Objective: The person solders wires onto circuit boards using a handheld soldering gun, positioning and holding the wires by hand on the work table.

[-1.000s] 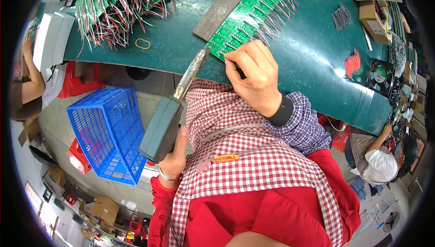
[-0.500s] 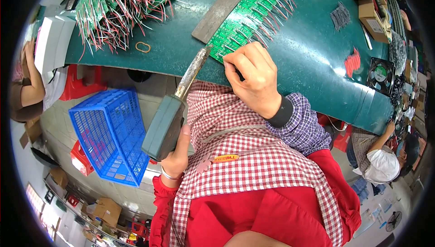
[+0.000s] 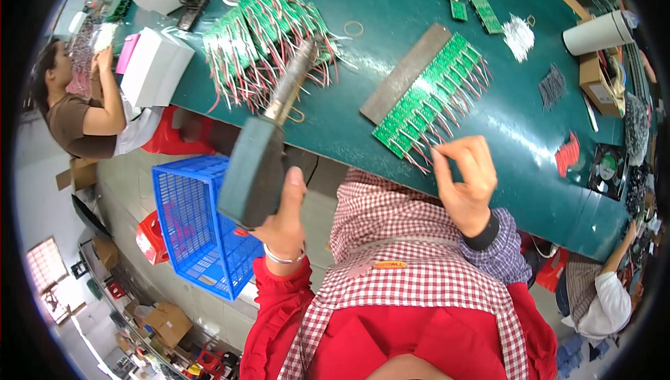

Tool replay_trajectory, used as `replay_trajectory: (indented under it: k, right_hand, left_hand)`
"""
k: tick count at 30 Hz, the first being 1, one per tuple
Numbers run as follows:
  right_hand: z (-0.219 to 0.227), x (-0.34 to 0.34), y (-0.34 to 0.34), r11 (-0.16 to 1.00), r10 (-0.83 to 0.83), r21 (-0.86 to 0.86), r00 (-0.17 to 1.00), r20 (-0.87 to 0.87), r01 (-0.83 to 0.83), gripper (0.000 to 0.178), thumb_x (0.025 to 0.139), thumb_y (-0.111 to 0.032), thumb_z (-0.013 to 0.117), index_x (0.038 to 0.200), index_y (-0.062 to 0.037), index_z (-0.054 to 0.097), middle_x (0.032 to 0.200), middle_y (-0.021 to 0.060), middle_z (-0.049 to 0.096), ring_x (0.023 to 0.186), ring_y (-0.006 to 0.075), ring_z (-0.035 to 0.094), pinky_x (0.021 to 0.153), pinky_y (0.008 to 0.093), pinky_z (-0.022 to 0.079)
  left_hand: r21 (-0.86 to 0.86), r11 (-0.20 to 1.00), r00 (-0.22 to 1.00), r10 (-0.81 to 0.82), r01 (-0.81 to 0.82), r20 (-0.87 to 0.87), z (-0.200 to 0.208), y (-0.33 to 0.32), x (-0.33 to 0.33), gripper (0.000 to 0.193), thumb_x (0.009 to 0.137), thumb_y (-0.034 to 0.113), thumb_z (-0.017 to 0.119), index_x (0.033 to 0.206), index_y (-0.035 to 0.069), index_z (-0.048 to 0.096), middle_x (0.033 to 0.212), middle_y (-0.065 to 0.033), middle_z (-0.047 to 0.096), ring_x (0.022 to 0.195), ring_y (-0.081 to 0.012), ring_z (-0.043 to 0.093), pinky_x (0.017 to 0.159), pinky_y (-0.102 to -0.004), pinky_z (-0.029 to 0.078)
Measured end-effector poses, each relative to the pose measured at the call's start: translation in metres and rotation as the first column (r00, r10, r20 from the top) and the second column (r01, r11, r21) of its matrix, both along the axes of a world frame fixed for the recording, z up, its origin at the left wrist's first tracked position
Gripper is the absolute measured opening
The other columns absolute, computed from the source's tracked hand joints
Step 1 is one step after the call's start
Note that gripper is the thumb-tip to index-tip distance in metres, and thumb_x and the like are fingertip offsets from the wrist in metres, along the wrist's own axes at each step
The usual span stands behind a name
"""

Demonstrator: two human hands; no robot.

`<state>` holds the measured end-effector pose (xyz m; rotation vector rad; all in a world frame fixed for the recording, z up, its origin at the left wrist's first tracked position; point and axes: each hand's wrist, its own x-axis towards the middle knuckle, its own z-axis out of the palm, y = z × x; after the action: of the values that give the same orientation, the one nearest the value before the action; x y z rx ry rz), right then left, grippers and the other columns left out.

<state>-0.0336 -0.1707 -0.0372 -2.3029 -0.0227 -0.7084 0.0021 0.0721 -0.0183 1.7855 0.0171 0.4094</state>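
My left hand (image 3: 283, 223) grips a soldering gun (image 3: 255, 170) with a dark green body and a stained metal barrel, raised at the table's near edge. Its tip overlaps a heap of green circuit boards with red and white wires (image 3: 269, 38) in the picture. On the table, a strip of circuit boards (image 3: 426, 94) has a row of red, white and dark wires along its right side. A flat grey-brown bar (image 3: 406, 73) lies along its other side. Near the strip's closest wires, my right hand (image 3: 466, 181) has thumb and index finger pinched; whatever they hold is too small to make out.
White wires (image 3: 518, 38), dark wires (image 3: 551, 87) and red wires (image 3: 567, 154) lie in bundles to the right, near a small fan (image 3: 608, 170). A blue crate (image 3: 209, 226) stands below the table's left edge. Another person (image 3: 87, 108) sits at far left.
The soldering gun's tip has left the near end of the board strip, going up and left over the heap. My right hand has shifted off the boards to the wire ends. The view has shifted.
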Motion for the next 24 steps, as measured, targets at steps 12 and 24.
replay_trajectory:
  k: [12, 24]
  right_hand:
    - [0.011, -0.029, -0.062, 0.949, -0.312, -0.045, 0.950, -0.002, 0.311, 0.015, 0.075, 0.010, 0.072, 0.080, 0.0001, 0.062, 0.078, 0.0107, 0.061, 0.072, 0.0260, 0.058, 0.065, 0.0351, 0.047]
    - [0.002, -0.085, -0.181, 0.718, -0.680, -0.194, 0.733, 0.010, 0.668, 0.008, 0.078, 0.004, 0.069, 0.082, -0.0019, 0.064, 0.080, 0.0089, 0.061, 0.077, 0.0265, 0.059, 0.069, 0.0362, 0.048]
  left_hand:
    - [0.089, 0.972, 0.963, 0.199, -0.218, 0.184, 0.044, 0.016, 0.181, 0.019, 0.084, 0.007, 0.074, 0.095, -0.006, 0.066, 0.073, -0.0069, 0.067, 0.051, -0.0109, 0.058, 0.046, -0.0241, 0.044]
    - [-0.236, 0.953, 0.976, -0.209, 0.191, -0.054, 0.041, -0.058, 0.039, 0.031, 0.088, -0.001, 0.061, 0.117, -0.010, 0.056, 0.110, -0.0162, 0.064, 0.052, -0.0070, 0.041, 0.049, -0.0211, 0.032]
